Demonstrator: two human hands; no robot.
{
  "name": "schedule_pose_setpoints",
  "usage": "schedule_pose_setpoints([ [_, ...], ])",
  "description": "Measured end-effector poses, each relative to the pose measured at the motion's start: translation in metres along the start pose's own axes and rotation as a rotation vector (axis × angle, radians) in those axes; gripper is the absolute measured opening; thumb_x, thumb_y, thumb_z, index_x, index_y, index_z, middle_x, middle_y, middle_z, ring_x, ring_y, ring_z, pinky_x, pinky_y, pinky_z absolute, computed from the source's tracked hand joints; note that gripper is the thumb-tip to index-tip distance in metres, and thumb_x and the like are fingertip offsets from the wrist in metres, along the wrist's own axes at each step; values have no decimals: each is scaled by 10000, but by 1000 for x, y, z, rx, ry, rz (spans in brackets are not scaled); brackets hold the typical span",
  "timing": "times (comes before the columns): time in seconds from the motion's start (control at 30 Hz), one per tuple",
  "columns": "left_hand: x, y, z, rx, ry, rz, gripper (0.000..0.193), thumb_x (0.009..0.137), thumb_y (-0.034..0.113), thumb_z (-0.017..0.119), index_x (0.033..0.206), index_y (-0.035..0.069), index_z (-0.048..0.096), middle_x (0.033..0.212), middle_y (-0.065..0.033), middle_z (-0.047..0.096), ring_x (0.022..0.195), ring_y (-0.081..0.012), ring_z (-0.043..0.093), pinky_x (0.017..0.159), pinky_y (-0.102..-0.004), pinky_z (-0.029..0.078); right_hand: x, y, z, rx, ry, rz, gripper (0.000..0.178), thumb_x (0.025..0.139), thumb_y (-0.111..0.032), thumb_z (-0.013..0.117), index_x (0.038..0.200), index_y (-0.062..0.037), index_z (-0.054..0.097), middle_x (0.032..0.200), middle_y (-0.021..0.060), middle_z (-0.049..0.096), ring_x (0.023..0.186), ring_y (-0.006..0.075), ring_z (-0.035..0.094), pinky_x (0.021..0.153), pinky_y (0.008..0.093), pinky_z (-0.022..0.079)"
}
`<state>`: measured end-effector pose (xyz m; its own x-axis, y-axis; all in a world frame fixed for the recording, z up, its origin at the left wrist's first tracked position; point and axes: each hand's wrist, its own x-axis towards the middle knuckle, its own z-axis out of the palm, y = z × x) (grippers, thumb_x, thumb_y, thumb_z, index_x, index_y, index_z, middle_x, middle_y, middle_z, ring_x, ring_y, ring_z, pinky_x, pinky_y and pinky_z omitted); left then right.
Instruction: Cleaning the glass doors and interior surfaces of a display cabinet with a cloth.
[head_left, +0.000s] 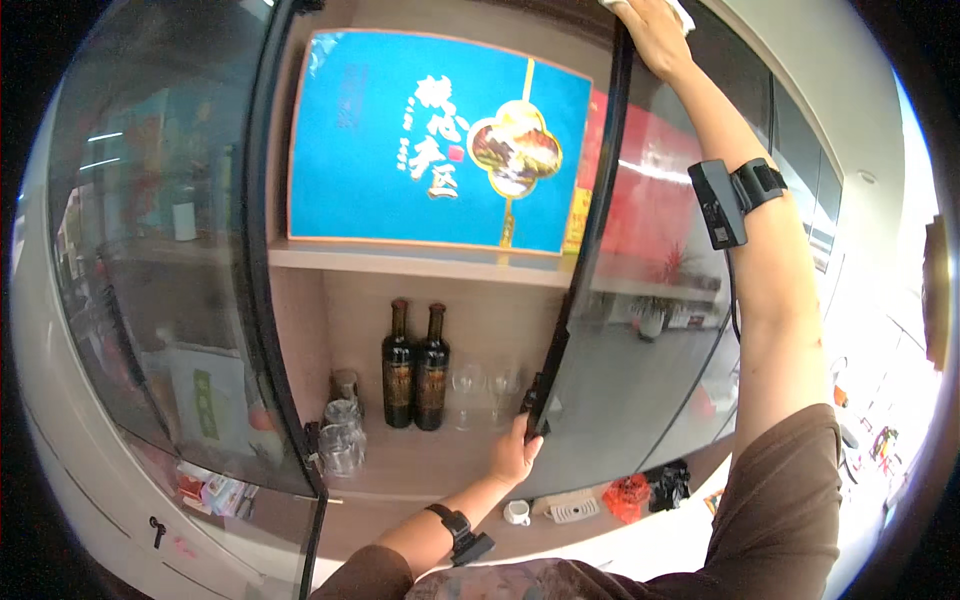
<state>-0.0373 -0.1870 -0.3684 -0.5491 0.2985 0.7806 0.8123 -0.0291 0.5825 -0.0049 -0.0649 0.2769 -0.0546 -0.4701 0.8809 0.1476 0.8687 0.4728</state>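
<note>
A tall glass cabinet door stands open at frame centre-right, its long axis near vertical. The right hand presses a white cloth at its top; the left hand grips its lower edge. Two wine bottles stand on the wooden shelf inside.

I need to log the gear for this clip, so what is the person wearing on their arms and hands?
Both hands are bare, no gloves. The left hand has a black strap at the wrist with a small black device clipped on. The right hand arm carries a black band on the forearm holding a dark boxy device, with a thin black cable running down the arm. Brown short sleeves cover the upper arms.
</note>
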Motion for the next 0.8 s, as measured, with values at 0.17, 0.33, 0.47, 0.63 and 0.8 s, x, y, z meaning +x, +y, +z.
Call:
schedule_pose_setpoints([
  [0.17,-3,-5,2,4,108,79,484,964,440,531,1281,81,463,788,-187,645,694,-436,625,573,-498,484,-45,-48,-32,128,-70,-48,380,976,-298,462,1225,-55,616,1539,237,333,1374,414,368,1143,433,294],
  [0.33,1,5,-1,-36,84,48,444,988,460,477,1219,80,483,771,-205,612,708,-453,601,591,-507,466,-111,-75,-47,174,-46,-199,299,932,-219,522,1146,-48,644,1515,245,363,1373,427,366,1129,482,300],
  [0.47,1,11,-6,-23,68,10,456,999,485,439,1203,80,491,777,-215,613,713,-457,598,597,-512,463,-160,-115,-70,193,-156,-155,293,920,-215,517,1116,-47,655,1510,222,368,1287,423,431,1095,483,330],
  [0.63,2,17,-6,8,45,-16,451,1001,498,426,1166,84,497,805,-217,623,733,-461,601,612,-522,462,-229,-136,-62,166,-217,-142,235,884,-241,548,1053,-164,690,1415,-7,515,1062,277,556,881,441,447],
  [0.8,0,13,-7,-44,59,-46,483,995,533,422,1138,77,492,789,-211,619,730,-462,600,613,-527,458,-274,-173,-69,266,-242,-124,305,878,-204,554,1174,-186,626,1356,-29,529,1101,254,546,923,423,420],
])
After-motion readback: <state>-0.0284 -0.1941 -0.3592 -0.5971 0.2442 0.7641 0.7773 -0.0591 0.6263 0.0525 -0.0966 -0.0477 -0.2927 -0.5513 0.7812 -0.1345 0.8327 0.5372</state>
